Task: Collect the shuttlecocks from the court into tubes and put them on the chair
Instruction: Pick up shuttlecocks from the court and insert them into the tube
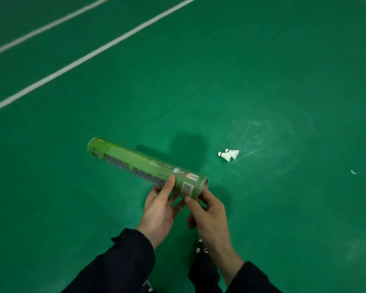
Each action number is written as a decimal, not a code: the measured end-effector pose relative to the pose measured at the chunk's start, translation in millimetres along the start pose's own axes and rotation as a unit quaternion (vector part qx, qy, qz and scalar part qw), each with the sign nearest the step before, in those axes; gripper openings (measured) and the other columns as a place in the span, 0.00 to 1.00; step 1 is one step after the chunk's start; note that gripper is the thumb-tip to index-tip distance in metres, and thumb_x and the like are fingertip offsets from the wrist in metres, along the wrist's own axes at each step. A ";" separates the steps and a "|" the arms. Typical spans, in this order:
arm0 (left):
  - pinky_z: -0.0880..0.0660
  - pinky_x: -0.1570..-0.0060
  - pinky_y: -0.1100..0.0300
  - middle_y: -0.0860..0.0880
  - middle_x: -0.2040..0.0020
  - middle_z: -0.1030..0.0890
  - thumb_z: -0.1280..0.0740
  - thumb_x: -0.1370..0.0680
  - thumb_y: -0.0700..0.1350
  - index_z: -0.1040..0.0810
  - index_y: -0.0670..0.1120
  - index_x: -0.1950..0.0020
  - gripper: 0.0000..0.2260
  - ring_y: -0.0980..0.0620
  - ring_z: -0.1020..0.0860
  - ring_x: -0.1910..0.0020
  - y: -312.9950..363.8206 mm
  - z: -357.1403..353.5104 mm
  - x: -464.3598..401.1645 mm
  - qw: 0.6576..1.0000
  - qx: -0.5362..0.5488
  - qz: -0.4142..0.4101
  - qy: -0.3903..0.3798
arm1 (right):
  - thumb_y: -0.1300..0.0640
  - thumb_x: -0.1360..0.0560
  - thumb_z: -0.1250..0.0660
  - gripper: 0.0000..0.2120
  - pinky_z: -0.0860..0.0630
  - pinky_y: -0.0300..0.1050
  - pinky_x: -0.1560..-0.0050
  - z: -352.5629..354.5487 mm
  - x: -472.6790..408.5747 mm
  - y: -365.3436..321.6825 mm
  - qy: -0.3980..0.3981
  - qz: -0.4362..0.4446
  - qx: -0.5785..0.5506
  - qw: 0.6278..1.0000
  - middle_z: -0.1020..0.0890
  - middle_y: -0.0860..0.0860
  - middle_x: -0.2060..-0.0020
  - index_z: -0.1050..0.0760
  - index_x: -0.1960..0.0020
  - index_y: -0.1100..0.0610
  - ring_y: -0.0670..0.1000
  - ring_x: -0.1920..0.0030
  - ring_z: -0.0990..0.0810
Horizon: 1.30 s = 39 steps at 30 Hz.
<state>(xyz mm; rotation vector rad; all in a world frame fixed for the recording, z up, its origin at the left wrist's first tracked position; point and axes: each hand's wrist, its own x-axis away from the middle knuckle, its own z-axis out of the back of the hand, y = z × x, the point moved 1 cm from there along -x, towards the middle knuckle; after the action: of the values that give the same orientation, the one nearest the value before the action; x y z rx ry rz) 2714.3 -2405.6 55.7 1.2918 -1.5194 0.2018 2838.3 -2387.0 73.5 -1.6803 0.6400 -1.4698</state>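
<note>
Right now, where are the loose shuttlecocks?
Head view: two shuttlecocks lie together on the green court floor, right of centre, just beyond and right of the open end of the green tube held in both hands.

Head view looks steeply down, close over the court floor (262, 70).

The tube (146, 168) sits at the centre of the view, held above the court floor (262, 70), its far end pointing to ten o'clock and its near end to four. The left hand (160, 208) wraps it from below near that end; the right hand (207, 210) touches the end itself. Two shuttlecocks (229, 154) lie together on the floor at three o'clock of the tube, well apart from it. Two court lines (89, 55) run across at eleven o'clock.
</note>
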 end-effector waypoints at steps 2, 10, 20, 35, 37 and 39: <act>0.19 0.45 0.49 0.40 0.36 0.17 0.33 0.19 0.47 0.26 0.39 0.28 0.21 0.43 0.18 0.39 -4.6 -35.2 -13.0 1.000 -0.020 -0.002 -0.007 | 0.63 0.19 0.32 0.07 0.25 0.43 0.71 27.9 -16.1 -9.6 0.016 -0.008 0.000 1.000 0.17 0.48 0.67 0.18 0.45 0.54 0.49 0.72 0.24; 0.22 0.37 0.45 0.38 0.35 0.18 0.33 0.19 0.48 0.26 0.39 0.28 0.21 0.38 0.20 0.34 -14.9 -124.1 -77.0 0.998 -0.044 0.039 -0.035 | 0.58 0.17 0.33 0.06 0.21 0.45 0.68 108.0 -92.8 -41.2 -0.037 -0.059 -0.023 0.997 0.17 0.49 0.65 0.18 0.47 0.56 0.48 0.70 0.20; 0.21 0.41 0.46 0.42 0.34 0.18 0.32 0.19 0.46 0.24 0.41 0.30 0.19 0.42 0.20 0.35 -59.3 -137.4 -223.6 0.991 -0.083 0.103 -0.023 | 0.59 0.17 0.35 0.08 0.21 0.46 0.62 171.9 -190.2 23.0 0.064 -0.068 -0.098 0.991 0.13 0.50 0.52 0.17 0.43 0.55 0.50 0.65 0.18; 0.20 0.37 0.44 0.43 0.34 0.18 0.32 0.21 0.47 0.28 0.41 0.26 0.24 0.44 0.19 0.34 -154.3 -129.7 -536.8 0.984 -0.150 0.050 -0.088 | 0.63 0.22 0.34 0.12 0.31 0.40 0.36 262.4 -494.7 307.9 0.221 -0.011 0.175 0.959 0.27 0.51 0.39 0.20 0.43 0.50 0.46 0.41 0.27; 0.20 0.38 0.45 0.42 0.33 0.18 0.31 0.20 0.47 0.29 0.41 0.27 0.23 0.44 0.19 0.35 -157.8 -130.9 -556.0 0.980 -0.167 0.045 -0.096 | 0.67 0.25 0.35 0.16 0.35 0.39 0.34 267.1 -513.3 319.9 0.247 0.007 0.209 0.946 0.29 0.51 0.37 0.22 0.41 0.54 0.48 0.37 0.29; 0.19 0.42 0.47 0.41 0.33 0.19 0.31 0.21 0.47 0.28 0.41 0.28 0.23 0.44 0.19 0.35 -159.3 -134.1 -568.2 0.978 -0.176 0.042 -0.101 | 0.68 0.26 0.33 0.17 0.33 0.42 0.33 270.8 -527.6 328.8 0.219 0.029 0.232 0.947 0.30 0.50 0.38 0.23 0.40 0.55 0.49 0.36 0.29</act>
<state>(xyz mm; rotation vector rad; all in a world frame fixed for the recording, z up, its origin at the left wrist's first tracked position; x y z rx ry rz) 2822.8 -2033.4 -409.0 0.9882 -1.6932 -0.1457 3038.7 -2084.8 -499.5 -0.9750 0.5128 -1.8005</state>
